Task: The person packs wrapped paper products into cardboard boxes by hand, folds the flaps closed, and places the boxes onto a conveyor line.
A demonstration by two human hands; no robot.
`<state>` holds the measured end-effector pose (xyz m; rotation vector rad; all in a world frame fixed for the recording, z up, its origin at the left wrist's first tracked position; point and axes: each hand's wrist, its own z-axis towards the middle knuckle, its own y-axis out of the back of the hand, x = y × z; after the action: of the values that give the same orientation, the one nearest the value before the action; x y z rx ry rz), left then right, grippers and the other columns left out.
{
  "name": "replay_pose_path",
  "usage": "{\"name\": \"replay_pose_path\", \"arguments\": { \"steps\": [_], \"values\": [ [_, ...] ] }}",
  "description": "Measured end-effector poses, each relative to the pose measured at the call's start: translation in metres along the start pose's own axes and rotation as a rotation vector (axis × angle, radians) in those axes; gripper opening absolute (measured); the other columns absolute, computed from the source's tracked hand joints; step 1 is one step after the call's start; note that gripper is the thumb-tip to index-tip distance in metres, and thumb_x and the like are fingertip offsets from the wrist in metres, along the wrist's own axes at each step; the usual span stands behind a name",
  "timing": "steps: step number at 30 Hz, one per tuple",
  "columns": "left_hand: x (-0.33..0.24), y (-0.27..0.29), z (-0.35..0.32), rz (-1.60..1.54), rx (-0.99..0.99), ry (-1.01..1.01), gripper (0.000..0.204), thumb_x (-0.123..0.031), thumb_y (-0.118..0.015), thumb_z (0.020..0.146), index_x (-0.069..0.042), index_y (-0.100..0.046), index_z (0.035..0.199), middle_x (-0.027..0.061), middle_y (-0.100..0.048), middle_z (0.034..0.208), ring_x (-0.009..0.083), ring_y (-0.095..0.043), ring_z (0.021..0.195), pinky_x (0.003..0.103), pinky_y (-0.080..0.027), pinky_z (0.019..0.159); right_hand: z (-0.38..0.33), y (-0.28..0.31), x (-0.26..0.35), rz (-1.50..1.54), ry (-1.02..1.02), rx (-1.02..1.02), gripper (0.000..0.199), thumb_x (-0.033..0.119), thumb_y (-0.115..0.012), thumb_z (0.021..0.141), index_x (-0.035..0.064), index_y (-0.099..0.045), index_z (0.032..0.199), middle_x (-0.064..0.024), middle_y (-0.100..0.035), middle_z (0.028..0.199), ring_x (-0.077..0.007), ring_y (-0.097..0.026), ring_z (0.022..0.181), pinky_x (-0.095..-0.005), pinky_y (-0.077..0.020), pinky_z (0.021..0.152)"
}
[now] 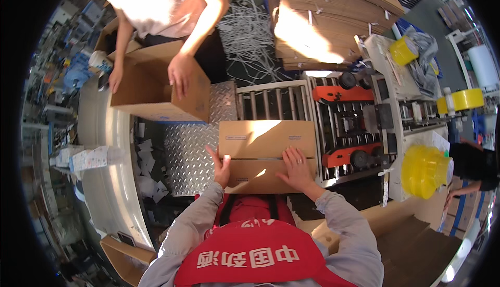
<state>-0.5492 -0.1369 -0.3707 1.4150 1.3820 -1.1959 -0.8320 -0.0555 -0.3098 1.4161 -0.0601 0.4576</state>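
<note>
A brown cardboard box (266,137) with its top flaps folded shut lies on the metal chequer-plate table (187,151) in front of me. My left hand (221,166) grips the box's near left corner. My right hand (297,168) lies flat with spread fingers on the near flap. Grey sleeves and a red vest cover my arms and chest at the lower edge.
Across the table another person holds an open cardboard box (156,86) with both hands. A roller conveyor (273,102) leads right into a box-taping machine with orange parts (348,157). Yellow tape rolls (424,171) sit at right, flat cardboard stacks (323,16) behind.
</note>
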Motion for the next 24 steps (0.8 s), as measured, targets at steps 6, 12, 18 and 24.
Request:
{"name": "replay_pose_path", "arguments": {
  "steps": [6, 12, 18, 24],
  "values": [
    [-0.023, -0.035, 0.030, 0.350, -0.067, 0.048, 0.069, -0.027, -0.047, 0.097, -0.008, -0.003, 0.148, 0.0201, -0.023, 0.148, 0.0287, -0.035, 0.130, 0.032, -0.027, 0.106, 0.053, 0.017, -0.067, 0.103, 0.124, 0.007, 0.068, 0.042, -0.059, 0.083, 0.0032, -0.039, 0.135, -0.0196, -0.037, 0.137, -0.0346, -0.031, 0.131, -0.0489, -0.0209, 0.111],
    [-0.003, -0.119, 0.046, 0.173, 0.064, 0.108, 0.070, -0.028, -0.046, 0.097, -0.005, -0.003, 0.147, 0.0186, -0.034, 0.142, 0.0258, -0.038, 0.126, 0.030, -0.030, 0.104, 0.048, 0.027, -0.078, -0.055, -0.219, -0.140, 0.079, 0.047, -0.057, 0.082, -0.0029, -0.032, 0.138, -0.0204, -0.029, 0.145, -0.0347, -0.025, 0.136, -0.0485, -0.0178, 0.112],
    [-0.015, -0.191, 0.071, -0.004, 0.446, 0.363, 0.062, -0.024, -0.046, 0.097, -0.006, -0.009, 0.144, 0.0135, -0.031, 0.140, 0.0227, -0.040, 0.123, 0.033, -0.037, 0.100, 0.028, 0.023, -0.090, -0.126, -0.567, -0.276, 0.082, 0.047, -0.058, 0.082, -0.0069, -0.029, 0.138, -0.0216, -0.028, 0.145, -0.0360, -0.023, 0.137, -0.0499, -0.0138, 0.112],
    [-0.028, -0.250, 0.073, 0.155, 0.701, 0.096, 0.078, -0.022, -0.054, 0.091, -0.005, -0.002, 0.146, 0.0225, -0.031, 0.141, 0.0331, -0.039, 0.126, 0.038, -0.034, 0.104, -0.005, 0.048, -0.151, -0.173, -0.537, -0.395, 0.062, 0.030, -0.056, 0.086, -0.0035, -0.037, 0.134, -0.0195, -0.038, 0.137, -0.0369, -0.030, 0.130, -0.0487, -0.0196, 0.111]
  ]
}}
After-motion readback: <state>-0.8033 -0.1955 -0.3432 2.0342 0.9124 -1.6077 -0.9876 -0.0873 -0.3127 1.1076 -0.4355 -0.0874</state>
